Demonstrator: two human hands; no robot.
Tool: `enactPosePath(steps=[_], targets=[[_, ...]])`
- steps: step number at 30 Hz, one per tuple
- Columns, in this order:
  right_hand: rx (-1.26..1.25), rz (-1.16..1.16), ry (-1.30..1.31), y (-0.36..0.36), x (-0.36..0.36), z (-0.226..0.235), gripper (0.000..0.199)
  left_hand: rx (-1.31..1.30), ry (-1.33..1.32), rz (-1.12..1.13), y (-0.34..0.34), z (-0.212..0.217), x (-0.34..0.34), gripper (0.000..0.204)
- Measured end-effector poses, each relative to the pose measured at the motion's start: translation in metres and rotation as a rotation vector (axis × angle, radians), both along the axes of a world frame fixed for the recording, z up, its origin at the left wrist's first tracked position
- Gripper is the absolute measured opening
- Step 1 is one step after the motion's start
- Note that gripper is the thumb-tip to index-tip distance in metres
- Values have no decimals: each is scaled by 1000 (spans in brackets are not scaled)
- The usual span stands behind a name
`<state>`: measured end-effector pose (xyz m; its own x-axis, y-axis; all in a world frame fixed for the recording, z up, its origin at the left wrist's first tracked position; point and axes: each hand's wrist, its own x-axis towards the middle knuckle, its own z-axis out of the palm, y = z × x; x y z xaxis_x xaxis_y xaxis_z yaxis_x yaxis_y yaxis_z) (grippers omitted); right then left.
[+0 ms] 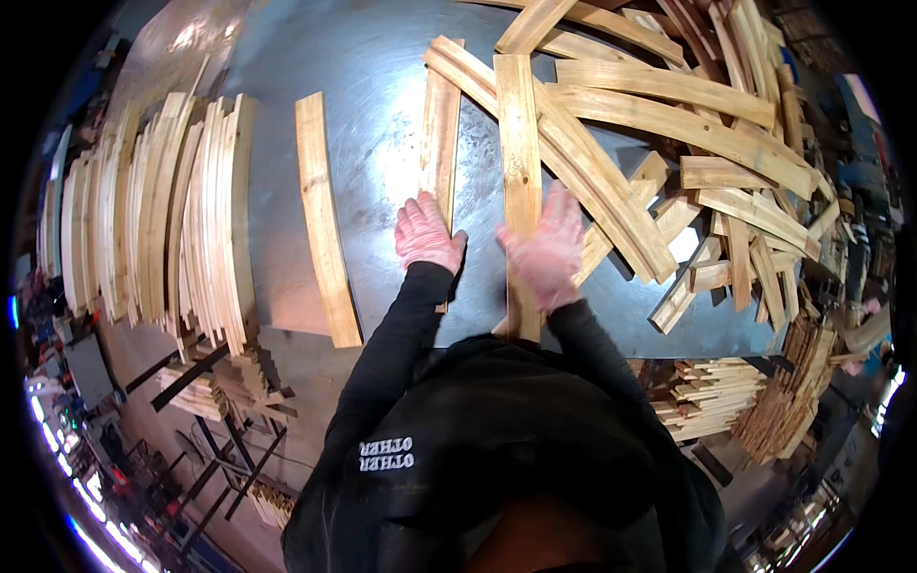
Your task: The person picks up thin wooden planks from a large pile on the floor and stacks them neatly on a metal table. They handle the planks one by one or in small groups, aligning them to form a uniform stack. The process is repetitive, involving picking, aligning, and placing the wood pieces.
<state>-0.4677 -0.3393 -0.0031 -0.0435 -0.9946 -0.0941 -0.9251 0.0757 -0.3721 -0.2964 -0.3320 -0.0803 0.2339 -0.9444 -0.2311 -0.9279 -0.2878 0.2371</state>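
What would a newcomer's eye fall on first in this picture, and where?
First, the jumbled pile of boards across the upper right of the table; then the orderly row of boards at the left. Between them, the left hand lies over one board and the right hand over another board.

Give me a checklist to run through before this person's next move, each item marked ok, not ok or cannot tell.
1. Left hand open, fingers extended: ok.
2. Left hand pressing the narrow reddish-tan wooden board: cannot tell; they overlap, but pressure doesn't show.
3. Right hand at the straight pale-tan wooden board: ok, along its right edge.
4. Pale-tan board free of other wood: not ok, it crosses the diagonal grooved wooden plank.
5. Single light-brown wooden board to the left, apart from others: ok.
6. Loose tan wooden pieces to the right, orderly: not ok, jumbled.
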Motion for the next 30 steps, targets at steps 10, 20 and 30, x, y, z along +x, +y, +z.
enactPosePath(steps=[10,20,30], targets=[[109,101,-598,-34,-42,-51,57,26,-248,637,72,38,109,89],[-241,1296,106,-142,86,117,18,225,-27,462,129,46,230,57],[-434,1372,-109,-111,254,-48,22,-3,124,265,138,33,216,72]])
